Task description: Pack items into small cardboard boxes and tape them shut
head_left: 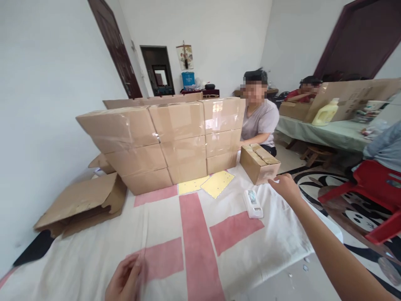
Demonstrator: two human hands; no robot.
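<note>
At the lower left, my left hand (pixel 123 278) hovers over the tablecloth with its fingers curled together. A faint, see-through strip seems to run up from its fingertips, too indistinct to name. My right hand (pixel 285 189) reaches out to the near right corner of a small cardboard box (pixel 255 165). Its thumb and fingers are drawn together by that corner; what they pinch, if anything, is too small to make out. Just left of this hand lies a white handheld device (pixel 253 204) with a small screen. Two yellow scalloped-edge sheets (pixel 218 184) lie beside the stacked cartons (pixel 183 156).
An open carton (pixel 84 200) lies on the left of the tablecloth (pixel 163 267). Across the table sits a person (pixel 261 119) behind the stack. On the right are a red plastic chair (pixel 376 192) and another table with a yellow jug (pixel 326 113).
</note>
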